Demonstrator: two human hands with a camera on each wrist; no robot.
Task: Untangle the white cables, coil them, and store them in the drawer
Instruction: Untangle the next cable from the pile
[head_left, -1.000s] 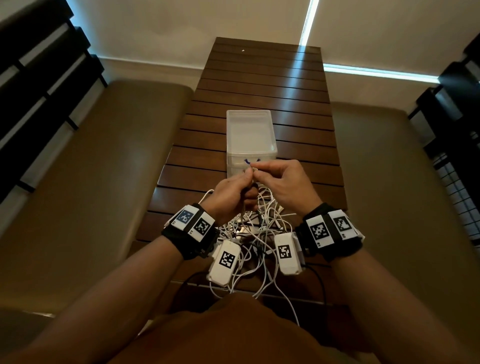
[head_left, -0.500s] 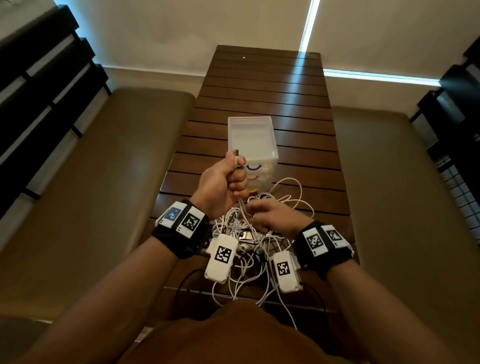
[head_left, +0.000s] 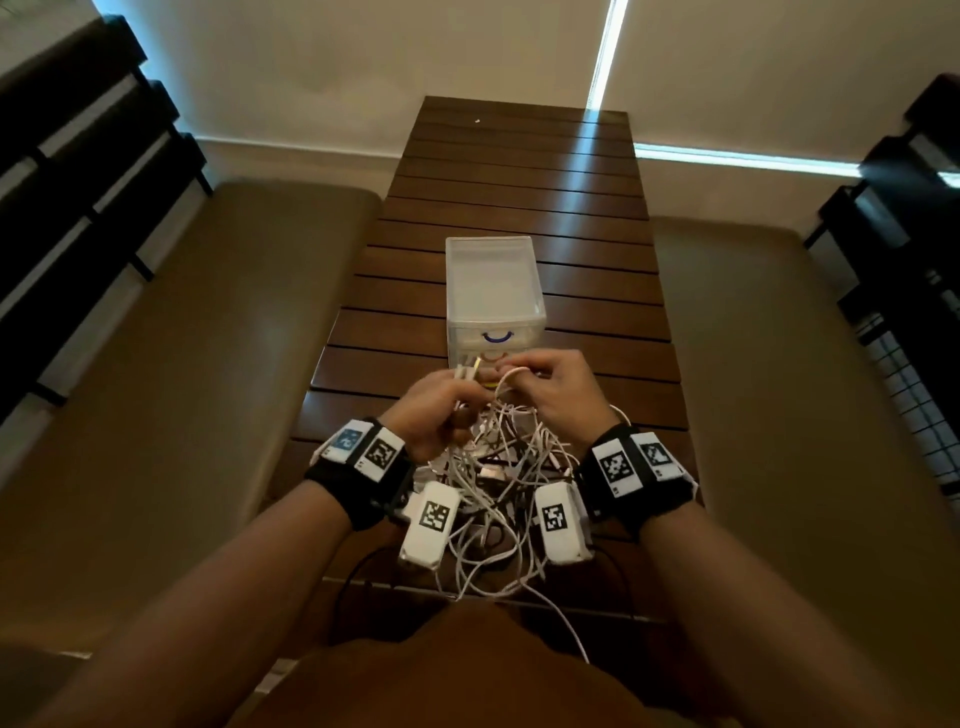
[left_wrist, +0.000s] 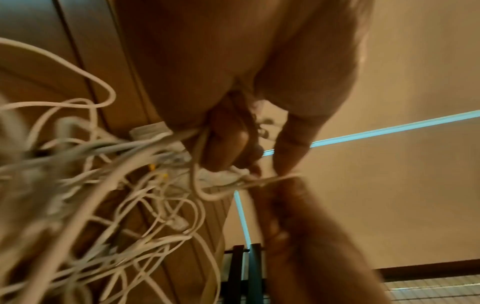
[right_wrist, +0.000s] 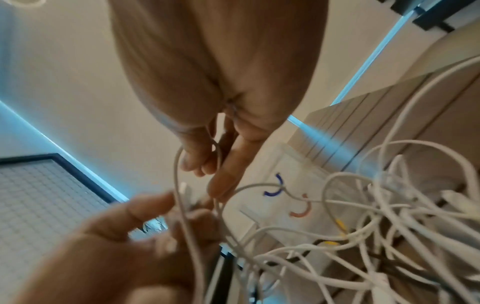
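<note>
A tangle of white cables (head_left: 498, 467) lies on the near end of the dark slatted table (head_left: 519, 171). Just above it my left hand (head_left: 441, 410) grips one white cable, whose plug end (head_left: 464, 375) sticks up past the fingers. My right hand (head_left: 550, 389) meets it and pinches a loop of the same cable (head_left: 511, 375). The right wrist view shows that cable loop (right_wrist: 179, 164) running round my right fingers (right_wrist: 221, 176). My left fingers (left_wrist: 228, 144) curl round cable strands in the blurred left wrist view. Right behind the hands stands the small translucent drawer unit (head_left: 493, 280), drawers closed.
The drawer unit has a blue handle (head_left: 496, 336) on top and a pink handle (right_wrist: 301, 211) below it. Padded benches (head_left: 208, 338) run along both sides of the table. One cable hangs over the near table edge (head_left: 561, 618) toward my lap.
Half a second ago my left hand was raised with the cable end and my right hand was low on the tangle. The right hand has come up and taken a loop beside the left.
</note>
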